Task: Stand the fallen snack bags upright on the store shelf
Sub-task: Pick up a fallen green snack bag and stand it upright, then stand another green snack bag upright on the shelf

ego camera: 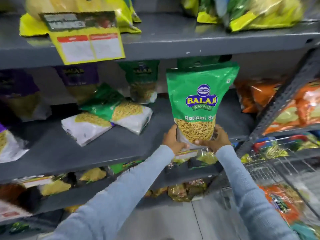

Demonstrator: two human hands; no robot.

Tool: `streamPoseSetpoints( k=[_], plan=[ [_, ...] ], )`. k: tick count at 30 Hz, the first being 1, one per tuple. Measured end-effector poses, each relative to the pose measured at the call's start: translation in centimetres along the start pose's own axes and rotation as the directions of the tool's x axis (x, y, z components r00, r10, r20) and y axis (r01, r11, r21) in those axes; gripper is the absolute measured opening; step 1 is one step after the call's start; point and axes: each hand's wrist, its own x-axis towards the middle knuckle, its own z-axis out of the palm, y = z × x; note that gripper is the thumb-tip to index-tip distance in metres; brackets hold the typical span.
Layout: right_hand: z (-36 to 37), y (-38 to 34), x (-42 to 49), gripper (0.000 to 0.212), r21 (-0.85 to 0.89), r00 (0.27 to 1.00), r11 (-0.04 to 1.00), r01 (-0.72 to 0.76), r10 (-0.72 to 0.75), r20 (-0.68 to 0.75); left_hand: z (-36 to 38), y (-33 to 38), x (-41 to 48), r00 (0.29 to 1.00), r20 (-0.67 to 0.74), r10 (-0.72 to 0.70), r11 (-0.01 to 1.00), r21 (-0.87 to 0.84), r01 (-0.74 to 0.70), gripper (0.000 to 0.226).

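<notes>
We hold one green snack bag (200, 103) upright at the shelf (57, 149) front, our left hand (173, 140) and right hand (215, 140) clasping its base, while two fallen bags (110, 115) beside it lie flat, waiting.

green snack bag (199, 101), blue-yellow logo; grey shelf (121, 144); light blue sleeves (242, 179).
</notes>
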Motion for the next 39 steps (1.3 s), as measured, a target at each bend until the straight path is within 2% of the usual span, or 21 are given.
streamPoseSetpoints(
  k=[3,9,15,17,19,22,24,26,28,30,32,35,38,39],
  plan=[
    [-1.6,1.6,3.8,0.084,-0.008,0.999,1.0,0.013,-0.013,-0.048,2.9,0.5,3.6,1.0,-0.015,-0.019,0.996,0.09,0.021,0.092],
    [-3.2,3.8,9.0,0.086,0.007,0.999,1.0,0.009,-0.009,-0.045,5.9,0.8,7.7,0.998,-0.038,-0.051,0.985,0.163,0.057,0.081],
    [-3.6,4.6,12.5,0.091,0.011,0.999,0.999,0.042,-0.042,0.004,7.1,1.8,10.0,0.996,-0.08,-0.037,0.989,0.142,0.048,0.083],
    [-3.6,4.6,12.7,0.09,0.016,0.998,0.998,0.06,-0.06,-0.003,7.0,2.2,10.2,0.996,-0.076,-0.055,0.988,0.138,0.066,0.085],
    [-3.2,4.7,11.8,0.099,0.052,0.997,0.996,0.067,-0.065,-0.05,6.4,2.4,9.7,0.996,-0.068,-0.056,0.989,0.134,0.065,0.095],
    [-0.6,5.2,8.1,0.107,0.258,0.987,0.963,0.077,-0.037,-0.159,4.5,1.5,6.7,0.992,-0.123,-0.028,1.0,-0.016,0.026,0.105],
    [1.9,5.7,4.5,0.099,0.284,0.979,0.955,0.086,-0.028,-0.204,2.8,0.3,3.6,0.962,-0.262,-0.081,0.967,-0.253,0.013,0.083],
    [4.6,6.3,1.2,0.093,0.175,0.978,0.984,0.031,0.006,-0.208,0.5,-1.1,0.7,0.87,-0.438,-0.226,0.889,-0.458,0.0,0.053],
    [7.4,6.2,-1.1,0.082,-0.076,0.991,0.996,0.047,-0.056,-0.122,-2.3,-2.1,-1.2,0.747,-0.566,-0.35,0.824,-0.565,-0.042,0.04],
    [10.5,5.3,-2.1,0.064,-0.321,0.984,0.931,0.176,-0.158,0.081,-5.6,-2.8,-1.9,0.621,-0.663,-0.419,0.819,-0.571,-0.057,0.045],
    [13.5,4.2,-1.9,0.058,-0.404,0.933,0.863,0.303,-0.182,0.311,-8.4,-3.1,-1.6,0.547,-0.673,-0.497,0.816,-0.577,0.031,0.066],
    [16.7,2.3,-0.3,0.057,-0.522,0.88,0.741,0.421,-0.194,0.434,-11.5,-2.4,0.3,0.553,-0.546,-0.63,0.739,-0.64,0.209,0.098],
    [18.6,1.0,0.9,0.054,-0.591,0.876,0.676,0.441,-0.18,0.448,-13.8,-1.2,2.4,0.559,-0.467,-0.685,0.71,-0.599,0.369,0.114],
    [19.0,0.9,1.0,0.053,-0.612,0.879,0.661,0.434,-0.164,0.447,-14.3,-0.9,2.8,0.583,-0.43,-0.689,0.698,-0.612,0.373,0.118]
  ],
)
